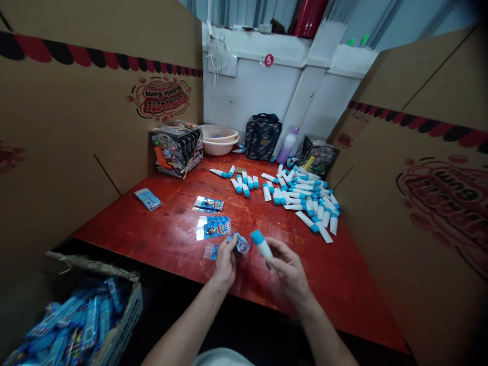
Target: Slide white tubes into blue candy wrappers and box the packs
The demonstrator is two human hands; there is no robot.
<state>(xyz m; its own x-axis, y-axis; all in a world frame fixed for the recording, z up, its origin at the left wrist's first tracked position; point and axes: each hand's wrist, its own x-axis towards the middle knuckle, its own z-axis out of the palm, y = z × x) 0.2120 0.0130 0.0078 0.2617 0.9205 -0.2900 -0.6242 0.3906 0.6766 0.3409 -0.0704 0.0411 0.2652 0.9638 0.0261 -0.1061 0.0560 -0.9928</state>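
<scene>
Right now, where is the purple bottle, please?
In the head view, the purple bottle stands at the back, right of centre, between the dark patterned bag and a display box.

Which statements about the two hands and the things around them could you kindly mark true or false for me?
1. The right hand holds a white tube with a blue cap. True.
2. The left hand holds nothing. False: it holds a printed packet.
3. The purple-and-white bottle stands right of the dark patterned bag. True.
4. The box of blue packets sits on the red table. False: it is off the table, at lower left.
</scene>
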